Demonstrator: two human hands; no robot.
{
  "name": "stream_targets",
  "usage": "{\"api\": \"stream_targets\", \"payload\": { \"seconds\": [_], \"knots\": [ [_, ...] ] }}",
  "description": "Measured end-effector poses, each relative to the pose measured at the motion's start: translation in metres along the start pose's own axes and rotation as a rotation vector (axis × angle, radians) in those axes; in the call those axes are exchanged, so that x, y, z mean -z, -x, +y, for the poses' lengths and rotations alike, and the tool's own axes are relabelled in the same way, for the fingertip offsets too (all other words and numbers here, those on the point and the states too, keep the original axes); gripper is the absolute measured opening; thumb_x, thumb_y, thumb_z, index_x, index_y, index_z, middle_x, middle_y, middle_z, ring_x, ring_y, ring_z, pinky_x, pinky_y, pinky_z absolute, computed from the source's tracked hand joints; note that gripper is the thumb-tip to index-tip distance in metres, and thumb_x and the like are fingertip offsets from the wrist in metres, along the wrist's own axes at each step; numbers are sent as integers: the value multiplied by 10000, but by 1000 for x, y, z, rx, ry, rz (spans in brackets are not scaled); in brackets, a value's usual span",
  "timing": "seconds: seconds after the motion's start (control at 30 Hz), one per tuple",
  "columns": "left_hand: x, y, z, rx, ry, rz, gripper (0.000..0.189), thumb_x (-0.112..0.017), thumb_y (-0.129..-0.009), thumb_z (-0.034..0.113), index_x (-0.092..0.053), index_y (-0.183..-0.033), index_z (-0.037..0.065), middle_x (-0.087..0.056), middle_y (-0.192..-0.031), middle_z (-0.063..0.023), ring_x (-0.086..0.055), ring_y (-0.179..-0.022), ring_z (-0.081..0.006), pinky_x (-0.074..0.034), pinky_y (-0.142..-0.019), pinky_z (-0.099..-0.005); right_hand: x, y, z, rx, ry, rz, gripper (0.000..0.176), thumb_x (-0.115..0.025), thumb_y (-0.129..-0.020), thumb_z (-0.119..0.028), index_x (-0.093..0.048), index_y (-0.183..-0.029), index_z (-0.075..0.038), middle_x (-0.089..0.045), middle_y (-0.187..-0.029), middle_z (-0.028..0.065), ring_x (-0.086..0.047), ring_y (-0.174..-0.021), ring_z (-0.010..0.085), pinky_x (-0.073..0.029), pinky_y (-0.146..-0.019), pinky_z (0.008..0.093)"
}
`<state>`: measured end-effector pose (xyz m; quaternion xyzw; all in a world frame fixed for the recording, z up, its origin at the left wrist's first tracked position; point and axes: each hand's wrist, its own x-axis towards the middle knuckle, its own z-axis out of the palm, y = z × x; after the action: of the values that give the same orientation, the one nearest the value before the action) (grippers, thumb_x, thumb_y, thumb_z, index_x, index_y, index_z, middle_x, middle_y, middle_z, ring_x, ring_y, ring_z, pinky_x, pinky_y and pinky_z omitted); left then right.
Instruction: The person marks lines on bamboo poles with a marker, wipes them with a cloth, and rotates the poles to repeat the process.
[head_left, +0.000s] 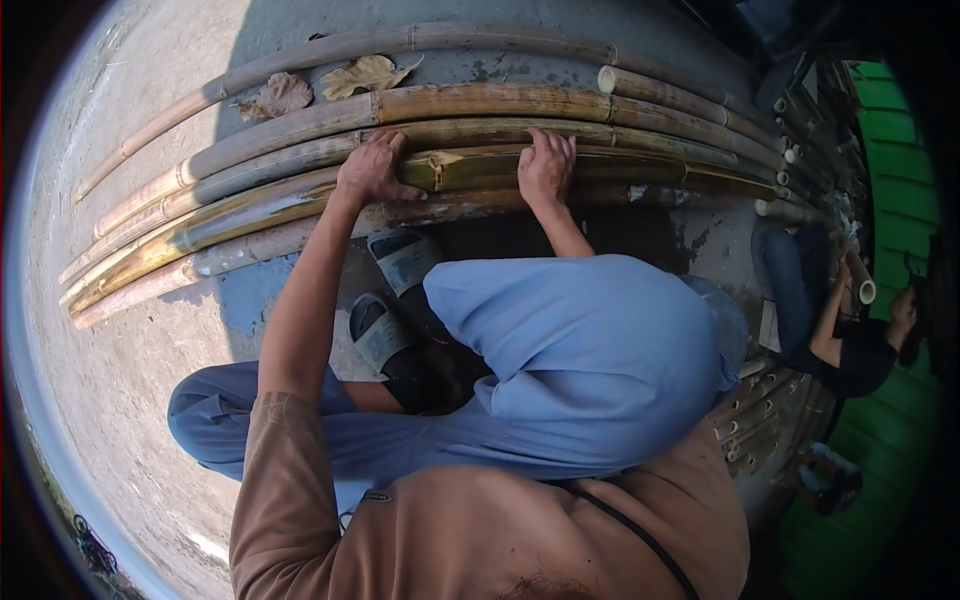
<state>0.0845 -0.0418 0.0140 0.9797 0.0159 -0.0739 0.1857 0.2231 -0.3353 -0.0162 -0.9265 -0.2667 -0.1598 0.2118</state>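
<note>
Several long bamboo poles lie side by side on the ground in front of me. My left hand (375, 170) is closed over a greenish-yellow bamboo pole (455, 168), its fingers over the far side and its thumb on the near side. Farther right, my right hand (548, 168) grips the same pole with its fingers bent over the top; its thumb is hidden. Beyond it lies a thicker tan bamboo pole (490, 100), and a weathered brown pole (470, 205) lies on the near side. The poles' undersides are out of sight.
Two dry leaves, one brown (285, 95) and one tan (365, 75), lie among the far poles. My sandals (380, 330) are just behind the near pole. At the right, another person (850, 350) holds a bamboo piece (860, 278). Cut bamboo (750, 420) lies nearby.
</note>
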Motion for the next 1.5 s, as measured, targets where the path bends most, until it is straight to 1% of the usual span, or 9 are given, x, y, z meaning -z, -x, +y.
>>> {"api": "stream_targets", "payload": {
  "seconds": [0.1, 0.2, 0.53, 0.73, 0.9, 1.07, 1.17, 1.3, 1.5],
  "knots": [
    [-4, 3, 2, -14, -24, 0, 981, -898, -670, 575, -539, -1364, -18, -601, -1371, -223, -518, -1378, -398, -466, -1128, -493, -19, 27, -112, 266, -238, -68, 379, -633, -899, -126, -691, -1264, -41, -693, -1255, 154, -603, -1265, 352, -347, -1230, 569],
    [3, 11, 8, -72, -146, -36, 991, -903, -678, 561, -528, -1405, 3, -577, -1375, -197, -512, -1369, -379, -456, -1121, -492, -17, 21, -113, 313, -325, -119, 400, -627, -894, -125, -685, -1279, -32, -690, -1285, 151, -602, -1283, 349, -362, -1219, 563],
    [-14, 22, -5, -78, -180, 6, 922, -892, -750, 523, -512, -1438, 41, -570, -1326, -201, -567, -1286, -390, -488, -1075, -480, 10, -9, 141, -109, 103, 259, 302, -585, -905, -123, -756, -1144, -56, -738, -1165, 172, -649, -1179, 384, -434, -1153, 569],
    [6, -3, -20, -38, 165, -281, 916, -925, -705, 456, -562, -1405, -10, -630, -1342, -281, -630, -1213, -492, -529, -1037, -497, 9, -9, 33, -122, 50, 10, 316, -597, -920, -160, -742, -1179, -50, -741, -1171, 173, -654, -1175, 377, -363, -1217, 580],
    [-10, 5, -26, -168, 246, 32, 750, -863, -803, 526, -639, -1226, -51, -662, -1237, -290, -656, -1149, -474, -540, -987, -485, -22, 26, -117, 343, -294, -69, 342, -620, -906, -143, -705, -1212, -17, -705, -1233, 174, -641, -1211, 364, -383, -1196, 580],
    [-6, 4, -52, 274, 535, 170, 453, -670, -1031, 440, -684, -1254, 46, -654, -1125, -228, -653, -1127, -388, -532, -995, -455, -21, 18, -40, 113, -225, 56, 341, -614, -907, -139, -709, -1219, -38, -719, -1226, 154, -649, -1209, 359, -422, -1167, 574],
    [-32, 5, -57, 87, 636, 465, 504, -673, -1019, 433, -653, -1329, 36, -649, -1169, -236, -642, -1164, -399, -527, -1009, -464, 9, 8, 52, -119, -4, 111, 350, -600, -931, -167, -717, -1252, -94, -714, -1246, 132, -627, -1245, 342, -381, -1205, 570],
    [-22, 8, -27, 2, 370, 271, 691, -702, -965, 505, -581, -1420, -1, -629, -1344, -249, -610, -1295, -427, -519, -1059, -504, 32, 3, 152, -268, 262, 158, 334, -610, -929, -166, -727, -1237, -112, -693, -1319, 114, -586, -1318, 330, -329, -1237, 592],
    [8, 14, 11, -29, -61, -83, 981, -771, -791, 720, -542, -1475, 55, -595, -1451, -213, -555, -1370, -404, -441, -1149, -502, 12, 11, 21, -72, 116, 135, 320, -627, -892, -124, -729, -1189, -67, -689, -1247, 132, -605, -1253, 349, -354, -1219, 590]
  ]
}}
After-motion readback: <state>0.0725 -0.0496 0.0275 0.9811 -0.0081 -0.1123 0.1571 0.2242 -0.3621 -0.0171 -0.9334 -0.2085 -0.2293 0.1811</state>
